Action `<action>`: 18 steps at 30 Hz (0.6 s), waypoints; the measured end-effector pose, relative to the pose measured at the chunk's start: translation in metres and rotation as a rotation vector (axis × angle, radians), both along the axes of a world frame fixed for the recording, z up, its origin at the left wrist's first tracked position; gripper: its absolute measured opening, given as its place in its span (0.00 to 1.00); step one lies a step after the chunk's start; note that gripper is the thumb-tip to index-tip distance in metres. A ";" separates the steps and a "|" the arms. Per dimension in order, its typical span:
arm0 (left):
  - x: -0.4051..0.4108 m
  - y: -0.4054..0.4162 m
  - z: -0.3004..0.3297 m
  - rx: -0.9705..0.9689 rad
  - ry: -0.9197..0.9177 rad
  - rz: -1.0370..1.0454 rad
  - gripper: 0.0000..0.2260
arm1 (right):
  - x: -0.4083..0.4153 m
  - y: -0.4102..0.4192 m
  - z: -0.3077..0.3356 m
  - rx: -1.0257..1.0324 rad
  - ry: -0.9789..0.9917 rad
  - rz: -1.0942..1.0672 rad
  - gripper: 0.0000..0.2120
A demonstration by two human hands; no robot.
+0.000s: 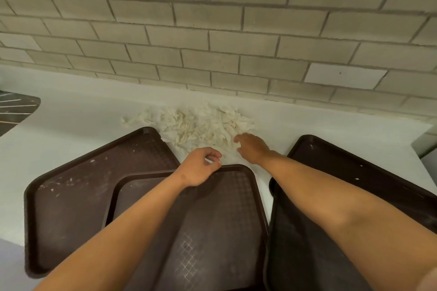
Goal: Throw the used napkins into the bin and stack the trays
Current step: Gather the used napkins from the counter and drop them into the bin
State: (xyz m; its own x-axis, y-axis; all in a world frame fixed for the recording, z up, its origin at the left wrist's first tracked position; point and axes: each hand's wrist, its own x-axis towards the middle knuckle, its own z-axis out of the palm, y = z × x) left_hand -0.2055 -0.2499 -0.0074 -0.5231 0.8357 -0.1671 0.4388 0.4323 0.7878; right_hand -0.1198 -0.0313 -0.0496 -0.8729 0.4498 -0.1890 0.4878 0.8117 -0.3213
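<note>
Far left, a dark ribbed metal draining area [16, 108] cuts into the white surface [78, 106]. Next, a dark brown rectangular plastic tray [78, 184], crumb-flecked, lies angled, with a second brown textured tray [212, 220] overlapping its right edge. Left hand [201, 168] hovers over that tray's far rim, fingers loosely curled, holding nothing. Behind, a pile of crumpled white used napkins [196, 125] sits on the surface against the grey brick-tile wall [212, 30]. Right hand [250, 146] reaches the pile's near right edge, fingers relaxed and touching paper, no grip yet. Third dark brown tray [354, 184] lies right, apart from the others. Step looks like napkin gathering; trays unstacked. Next move likely needs both hands to bunch the pile; the bin isn't in view.
</note>
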 end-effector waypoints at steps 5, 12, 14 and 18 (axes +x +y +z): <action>-0.003 0.006 -0.002 -0.004 -0.018 -0.009 0.11 | 0.014 0.001 -0.004 -0.055 -0.027 0.026 0.17; 0.001 0.023 -0.003 0.065 -0.127 0.038 0.16 | 0.042 -0.022 0.039 -0.121 0.050 -0.017 0.21; 0.003 0.027 -0.003 0.099 -0.178 0.094 0.21 | 0.052 -0.037 0.048 -0.141 0.105 -0.016 0.22; 0.009 0.032 0.005 0.137 -0.406 0.207 0.22 | 0.070 -0.064 0.050 -0.226 0.244 0.022 0.13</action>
State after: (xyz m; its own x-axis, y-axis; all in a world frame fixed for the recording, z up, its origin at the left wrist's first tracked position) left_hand -0.1964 -0.2181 -0.0024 -0.5961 0.7494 -0.2883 -0.0005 0.3587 0.9334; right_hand -0.0496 -0.0955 0.0002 -0.9139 0.4005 -0.0661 0.3572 0.7161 -0.5996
